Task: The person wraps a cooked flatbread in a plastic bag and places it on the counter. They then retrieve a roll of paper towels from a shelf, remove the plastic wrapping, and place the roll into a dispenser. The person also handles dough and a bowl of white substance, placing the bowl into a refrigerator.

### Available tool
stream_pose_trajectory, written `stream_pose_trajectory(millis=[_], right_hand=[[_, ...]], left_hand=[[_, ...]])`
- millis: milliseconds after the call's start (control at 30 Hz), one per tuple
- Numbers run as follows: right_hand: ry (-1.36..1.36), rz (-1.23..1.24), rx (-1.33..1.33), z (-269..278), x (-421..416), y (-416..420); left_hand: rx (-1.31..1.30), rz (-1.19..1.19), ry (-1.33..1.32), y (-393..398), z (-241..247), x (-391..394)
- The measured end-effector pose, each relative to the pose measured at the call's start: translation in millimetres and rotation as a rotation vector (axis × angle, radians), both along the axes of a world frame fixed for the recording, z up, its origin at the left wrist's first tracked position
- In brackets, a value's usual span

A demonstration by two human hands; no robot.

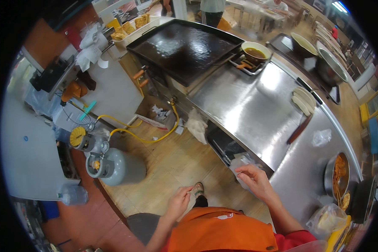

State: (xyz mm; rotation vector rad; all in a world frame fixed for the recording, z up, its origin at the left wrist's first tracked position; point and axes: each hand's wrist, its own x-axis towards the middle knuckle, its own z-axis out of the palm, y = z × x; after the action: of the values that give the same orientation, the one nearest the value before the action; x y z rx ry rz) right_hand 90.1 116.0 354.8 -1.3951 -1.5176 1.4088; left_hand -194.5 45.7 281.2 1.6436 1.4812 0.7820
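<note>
My left hand hangs over the floor in front of the orange apron, its fingers curled together; nothing shows in it. My right hand is raised beside an open drawer under the steel counter. A thin, whitish translucent plastic bag or glove lies at or behind its fingers; whether the hand grips it I cannot tell. On the steel counter rest pale dough strips and a brown-handled tool. A crumpled clear bag lies farther right.
A large black griddle stands ahead, with a bowl of oil at its right corner. Grey gas cylinders and a yellow hose are on the floor at left, near a cardboard box. A metal bowl with orange food sits at right.
</note>
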Motion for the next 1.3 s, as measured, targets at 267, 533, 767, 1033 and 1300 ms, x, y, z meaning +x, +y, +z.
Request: stream_pose_trajectory(millis=[267,533,767,1033,1300], right_hand=[[-0.085,-0.055,-0.082,-28,-48,58],[0.121,-0.412,-0.004,-51,6,197],[0.101,-0.542,0.01,-77,10,314],[0.211,-0.489,-0.172,-92,-45,294],[0.864,-0.631,-0.292,-52,-120,285]], left_hand=[[-0.021,-0.009,0.028,111,3,-67],[-0.199,0.023,0.016,164,-37,-79],[-0.367,0.135,0.015,167,-57,-112],[-0.599,-0.012,-0.336,270,-41,-104],[0.45,-0.73,-0.229,392,40,19]])
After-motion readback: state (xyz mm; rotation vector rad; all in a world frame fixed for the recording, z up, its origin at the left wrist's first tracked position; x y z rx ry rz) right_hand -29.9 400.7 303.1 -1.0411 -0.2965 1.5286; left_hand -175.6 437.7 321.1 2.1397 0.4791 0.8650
